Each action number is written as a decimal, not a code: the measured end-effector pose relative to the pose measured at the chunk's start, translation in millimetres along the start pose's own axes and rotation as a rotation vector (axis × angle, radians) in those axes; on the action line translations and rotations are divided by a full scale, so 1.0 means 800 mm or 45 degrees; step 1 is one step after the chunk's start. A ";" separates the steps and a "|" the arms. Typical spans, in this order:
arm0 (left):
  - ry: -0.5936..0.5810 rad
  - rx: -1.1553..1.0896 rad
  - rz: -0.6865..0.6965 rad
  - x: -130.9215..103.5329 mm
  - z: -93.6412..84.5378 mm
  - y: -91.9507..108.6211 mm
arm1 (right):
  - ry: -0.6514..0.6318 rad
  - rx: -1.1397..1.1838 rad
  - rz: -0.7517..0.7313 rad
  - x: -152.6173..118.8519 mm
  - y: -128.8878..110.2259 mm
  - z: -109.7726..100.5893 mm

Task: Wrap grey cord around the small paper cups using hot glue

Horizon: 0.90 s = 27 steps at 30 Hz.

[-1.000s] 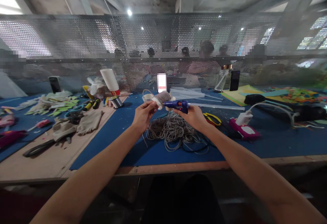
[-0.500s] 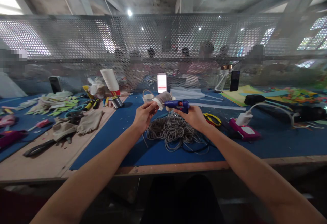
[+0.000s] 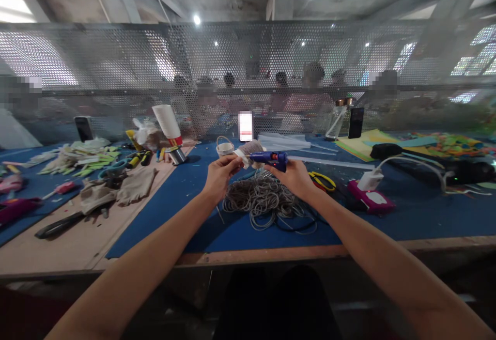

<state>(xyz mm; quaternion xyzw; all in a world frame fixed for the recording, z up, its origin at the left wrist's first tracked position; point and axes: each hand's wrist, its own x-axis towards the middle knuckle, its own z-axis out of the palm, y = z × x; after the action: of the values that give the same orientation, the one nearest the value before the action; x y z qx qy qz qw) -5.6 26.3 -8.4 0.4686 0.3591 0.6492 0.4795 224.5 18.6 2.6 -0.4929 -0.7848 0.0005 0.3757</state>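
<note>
Fingers of my left hand pinch the pale rim of a small cup-like piece wrapped in grey-brown cord. My right hand is closed around a blue glue gun, its nozzle pointing left at the wrapped piece. A clear glue stick extends from the gun's back to the right. Below both hands lies a loose heap of grey cord on the blue mat. Just left of the wrapped piece stands a small white basket with a thin handle.
Stacked paper cups, gloves and green scraps are on the left. Yellow-handled pliers, a magenta power socket and coloured sheets lie to the right. A lit phone stands before the mesh screen.
The wrapped piece has turned slightly in my left fingers, showing more of its pale edge. My right hand and the glue gun have barely moved.
</note>
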 end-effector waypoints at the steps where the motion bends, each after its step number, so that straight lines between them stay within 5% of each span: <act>1: -0.001 -0.003 0.000 0.000 0.000 0.000 | 0.002 -0.009 0.001 0.000 0.000 0.000; 27: 0.024 -0.070 -0.024 -0.001 0.001 0.004 | -0.016 -0.039 -0.005 0.000 0.001 -0.001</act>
<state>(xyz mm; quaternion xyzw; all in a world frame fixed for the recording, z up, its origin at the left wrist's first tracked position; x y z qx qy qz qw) -5.8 24.9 -5.2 0.4455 0.3501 0.6588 0.4949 225.4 18.4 2.8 -0.4971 -0.7880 -0.0092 0.3631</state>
